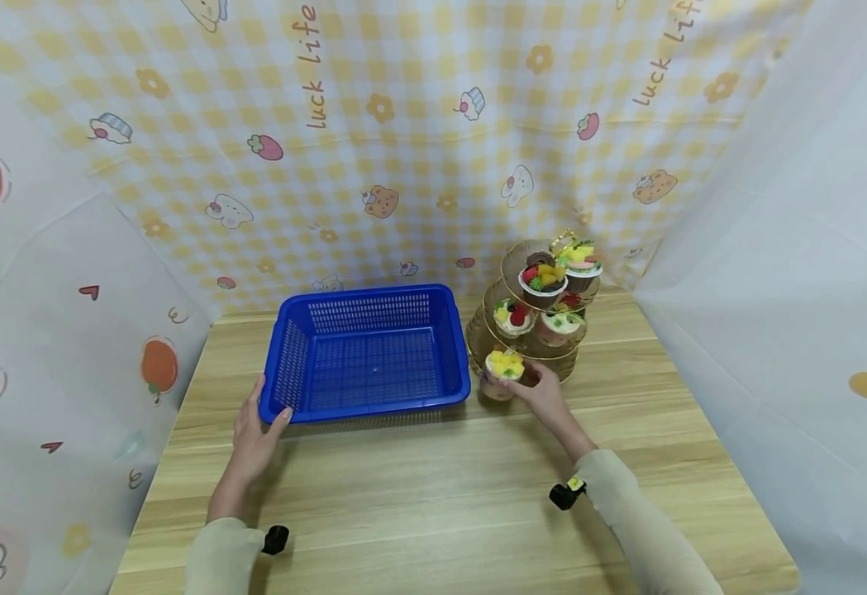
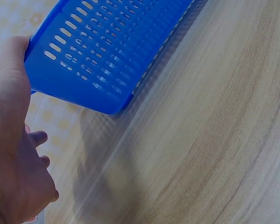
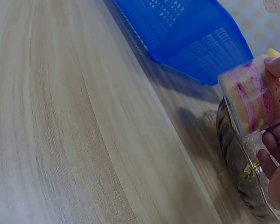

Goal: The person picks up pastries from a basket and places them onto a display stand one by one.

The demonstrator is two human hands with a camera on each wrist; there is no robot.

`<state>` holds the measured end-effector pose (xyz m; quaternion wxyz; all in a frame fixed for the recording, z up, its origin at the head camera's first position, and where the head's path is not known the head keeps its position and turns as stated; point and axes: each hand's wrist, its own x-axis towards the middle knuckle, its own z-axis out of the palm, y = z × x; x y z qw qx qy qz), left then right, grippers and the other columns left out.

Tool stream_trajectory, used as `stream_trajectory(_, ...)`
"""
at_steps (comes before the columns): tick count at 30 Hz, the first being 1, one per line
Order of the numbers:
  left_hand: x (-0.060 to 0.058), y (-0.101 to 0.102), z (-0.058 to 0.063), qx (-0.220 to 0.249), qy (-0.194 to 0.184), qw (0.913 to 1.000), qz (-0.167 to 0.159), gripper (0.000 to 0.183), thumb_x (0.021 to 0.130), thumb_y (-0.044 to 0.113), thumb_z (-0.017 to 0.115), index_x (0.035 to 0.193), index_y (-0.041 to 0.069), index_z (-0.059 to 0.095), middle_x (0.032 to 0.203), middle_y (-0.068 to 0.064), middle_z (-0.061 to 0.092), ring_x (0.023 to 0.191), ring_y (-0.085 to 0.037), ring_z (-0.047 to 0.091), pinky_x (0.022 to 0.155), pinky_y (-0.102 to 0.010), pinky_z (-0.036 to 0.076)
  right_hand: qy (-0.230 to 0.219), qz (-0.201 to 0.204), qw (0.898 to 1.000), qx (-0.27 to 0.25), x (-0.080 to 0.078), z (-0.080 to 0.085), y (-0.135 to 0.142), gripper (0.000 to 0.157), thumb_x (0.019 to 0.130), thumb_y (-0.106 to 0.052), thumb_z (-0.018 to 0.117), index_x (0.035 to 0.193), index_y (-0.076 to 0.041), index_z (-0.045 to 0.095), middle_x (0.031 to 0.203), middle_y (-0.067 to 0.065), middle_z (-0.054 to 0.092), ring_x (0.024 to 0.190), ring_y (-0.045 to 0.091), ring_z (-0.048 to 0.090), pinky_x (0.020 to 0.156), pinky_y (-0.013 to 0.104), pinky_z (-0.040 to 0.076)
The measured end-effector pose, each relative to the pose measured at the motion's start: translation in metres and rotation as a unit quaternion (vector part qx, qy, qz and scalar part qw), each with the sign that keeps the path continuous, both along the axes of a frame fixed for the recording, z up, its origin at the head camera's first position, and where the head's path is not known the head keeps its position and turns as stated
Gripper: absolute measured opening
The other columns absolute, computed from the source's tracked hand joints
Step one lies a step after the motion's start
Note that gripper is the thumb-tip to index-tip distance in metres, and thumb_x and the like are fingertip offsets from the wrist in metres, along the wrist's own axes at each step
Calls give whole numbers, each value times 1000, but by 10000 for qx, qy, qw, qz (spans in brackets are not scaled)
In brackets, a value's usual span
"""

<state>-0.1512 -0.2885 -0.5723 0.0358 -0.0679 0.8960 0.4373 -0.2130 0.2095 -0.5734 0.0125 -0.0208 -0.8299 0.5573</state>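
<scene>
My left hand (image 1: 253, 434) grips the near left corner of an empty blue plastic basket (image 1: 373, 411), thumb over the rim and fingers along the outer side. In the left wrist view the basket's slotted wall (image 2: 102, 51) rises beside the thumb. A clear cup cake (image 1: 497, 385), topped with yellow fruit pieces, is held between the thumb and fingers of my right hand (image 1: 545, 397). Pink and pale layers show through the cup (image 3: 254, 95) in the right wrist view. It is off the tabletop, in front of a three-tier gold-rimmed stand (image 1: 478, 335).
Several more cup cakes sit on the stand, among them a dark one with mixed fruit (image 1: 542, 285) on top and one with a strawberry (image 1: 513, 318) on the middle tier. The wooden table (image 1: 433, 504) backs onto a checked cloth (image 1: 418, 165).
</scene>
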Motion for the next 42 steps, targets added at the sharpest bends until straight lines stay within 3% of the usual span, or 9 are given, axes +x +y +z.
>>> stream_trajectory(7, 2, 0, 2, 5, 0, 10000, 9, 82, 101, 50, 46, 159, 32, -10, 166, -23, -3, 150, -52, -4, 112, -77, 3, -197, -243, 9993, -210, -5, 0, 2, 55, 83, -15, 77, 129, 7, 56, 126, 27, 62, 114, 37, 61, 83, 16, 48)
stream_trajectory(16, 3, 0, 1, 30, -60, 10000, 7, 82, 101, 49, 46, 158, 34, -11, 166, -22, -5, 150, -51, -5, 112, -78, 5, -120, -497, 9987, 69, -12, -2, -1, 55, 82, -23, 80, 124, 6, 59, 119, 24, 64, 106, 31, 61, 79, 20, 47)
stream_trajectory(29, 1, 0, 2, 66, 69, 10000, -8, 82, 101, 50, 46, 159, 33, -9, 166, -23, -2, 150, -52, -3, 112, -77, 4, 21, -829, 9962, -256, -20, -5, -6, 51, 80, -24, 83, 117, 4, 64, 115, 23, 69, 98, 23, 67, 71, 12, 50)
stream_trajectory(34, 1, 0, 2, 98, 56, 9999, -8, 82, 101, 50, 46, 159, 34, -9, 166, -22, -3, 150, -51, -5, 112, -78, 3, 216, -952, 9950, -197, -23, -7, -9, 52, 78, -26, 84, 118, 2, 64, 115, 20, 69, 101, 23, 65, 78, 17, 50)
stream_trajectory(42, 3, 1, 3, 138, 26, 9999, -33, 81, 101, 50, 46, 157, 38, -12, 166, -22, -5, 151, -51, -7, 111, -79, 3, 474, -1124, 9925, -93, -24, -15, -6, 61, 76, -22, 86, 125, 0, 59, 123, 20, 66, 118, 31, 60, 102, 44, 47)
